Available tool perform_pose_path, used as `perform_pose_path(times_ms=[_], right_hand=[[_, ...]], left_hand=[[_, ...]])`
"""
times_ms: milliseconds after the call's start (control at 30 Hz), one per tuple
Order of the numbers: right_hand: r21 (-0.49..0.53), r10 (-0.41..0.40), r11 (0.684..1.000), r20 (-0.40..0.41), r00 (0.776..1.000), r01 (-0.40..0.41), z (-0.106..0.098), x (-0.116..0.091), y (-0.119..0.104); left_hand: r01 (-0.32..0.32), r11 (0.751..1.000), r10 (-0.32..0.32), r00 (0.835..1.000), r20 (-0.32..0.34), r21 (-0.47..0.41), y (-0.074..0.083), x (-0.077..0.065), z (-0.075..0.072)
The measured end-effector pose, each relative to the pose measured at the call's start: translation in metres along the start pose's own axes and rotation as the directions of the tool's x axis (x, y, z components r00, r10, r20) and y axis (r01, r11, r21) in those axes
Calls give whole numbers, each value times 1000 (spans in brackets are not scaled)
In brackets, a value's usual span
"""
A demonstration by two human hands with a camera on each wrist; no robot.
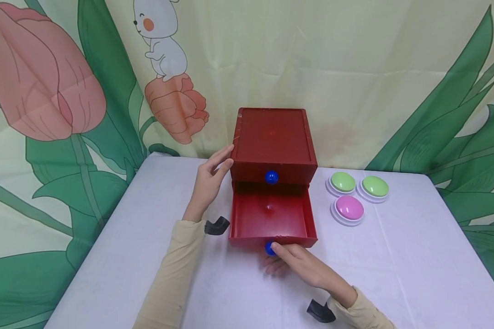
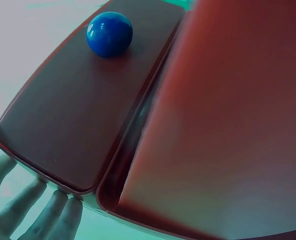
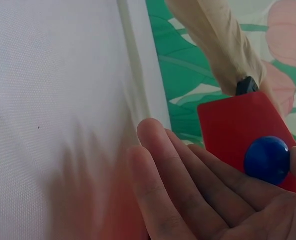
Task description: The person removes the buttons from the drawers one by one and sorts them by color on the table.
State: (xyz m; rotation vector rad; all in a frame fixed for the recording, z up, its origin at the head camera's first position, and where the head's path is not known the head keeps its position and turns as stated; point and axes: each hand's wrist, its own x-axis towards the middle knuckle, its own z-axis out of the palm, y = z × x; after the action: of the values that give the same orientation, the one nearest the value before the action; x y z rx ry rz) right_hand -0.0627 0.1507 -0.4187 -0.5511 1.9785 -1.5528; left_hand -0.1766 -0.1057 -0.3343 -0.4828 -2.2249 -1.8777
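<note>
A dark red two-drawer box (image 1: 275,137) stands near the back of the table. Its upper drawer, with a blue round knob (image 1: 271,177), is closed. The lower drawer (image 1: 247,214) is pulled far out, with nothing lying inside. My right hand (image 1: 306,268) pinches the lower drawer's blue knob (image 3: 266,161) between thumb and index finger, while the other fingers stretch out below. Against the left side of the box rests my left hand (image 1: 207,183), fingers extended; in the left wrist view its fingertips (image 2: 70,212) are at the box edge.
Right of the box sit two green push buttons (image 1: 343,182) and a pink push button (image 1: 350,208) on white bases. A white cloth covers the table (image 1: 411,256). Behind it hangs a printed curtain (image 1: 337,82) with tulips, leaves and a rabbit. Black wrist mounts (image 1: 217,226) stick out from both sleeves.
</note>
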Motion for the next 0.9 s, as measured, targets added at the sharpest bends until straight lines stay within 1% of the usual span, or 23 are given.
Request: perform_pose_path(times_ms=[533, 767, 900], right_hand=[[4, 6, 1000, -20, 1000, -6, -4, 8, 0], [-21, -3, 1000, -39, 999, 2, -6, 13, -2], [-30, -10, 1000, -48, 999, 9, -7, 16, -2]], left_hand=[[2, 1000, -2, 1000, 3, 9, -2, 1, 0], [-15, 999, 15, 1000, 2, -32, -4, 2, -1], [-17, 999, 17, 1000, 6, -35, -4, 2, -1]])
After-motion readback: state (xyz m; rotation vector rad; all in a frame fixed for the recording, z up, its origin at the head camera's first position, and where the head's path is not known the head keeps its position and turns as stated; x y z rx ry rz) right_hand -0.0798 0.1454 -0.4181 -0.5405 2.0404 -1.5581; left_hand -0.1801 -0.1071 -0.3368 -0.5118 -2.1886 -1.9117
